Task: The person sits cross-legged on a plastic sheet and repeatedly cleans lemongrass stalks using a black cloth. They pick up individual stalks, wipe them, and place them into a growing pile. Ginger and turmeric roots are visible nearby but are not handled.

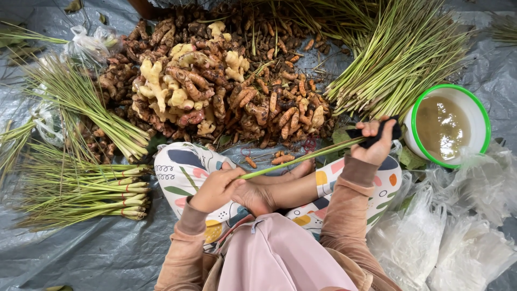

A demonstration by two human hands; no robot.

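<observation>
**Ana:** Grey plastic sheeting (97, 253) covers the floor, crinkled and shiny, and everything lies straight on it. From the head camera, what sits at the far side?

**Ben:** A big heap of brown and orange roots (215, 86), with paler, knobbly ginger pieces (161, 86) on top. Right of the heap lies a loose pile of long green stalks (398, 54), fanned out toward the top edge.

**Ana:** And on the left?

**Ben:** Tied bundles of the same stalks (97, 188), trimmed ends pointing toward the person, with more bundles just above them. A crumpled clear bag (86, 46) lies near the top left corner.

**Ana:** The person?

**Ben:** Seated cross-legged, in patterned trousers and a pinkish-brown long-sleeved top, bare feet tucked between the knees.

**Ana:** What do the hands hold?

**Ben:** One single green stalk (301, 158) runs across the lap between them, slanting up to the right. The left hand (215, 188) is closed around its thin lower end. The right hand (373, 143) grips the thicker end together with a dark tool (377, 133); I cannot tell what kind it is.

**Ana:** Anything beside that hand?

**Ben:** A white bowl with a green rim (482, 116), holding cloudy brownish liquid, just to the right of it. Clear plastic bags (447, 237) lie in a heap below the bowl, beside the right knee.
</observation>
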